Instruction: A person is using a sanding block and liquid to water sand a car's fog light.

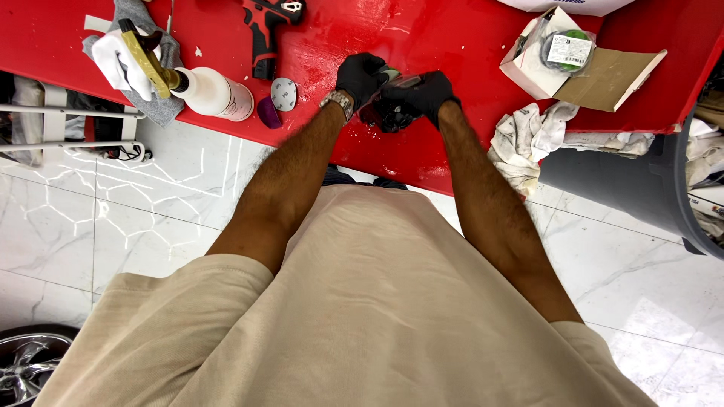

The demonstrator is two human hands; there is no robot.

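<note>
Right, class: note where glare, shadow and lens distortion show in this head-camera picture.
Head view: glare streaks the glossy red panel beyond the black-gloved left hand and right hand; bright reflections cross the white marble floor; the wide lens bows the edges; no strong shadows.

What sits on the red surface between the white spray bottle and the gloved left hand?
In the head view, two small sanding discs lie there: a grey one and a purple one, right of the spray bottle and left of the left hand.
</note>
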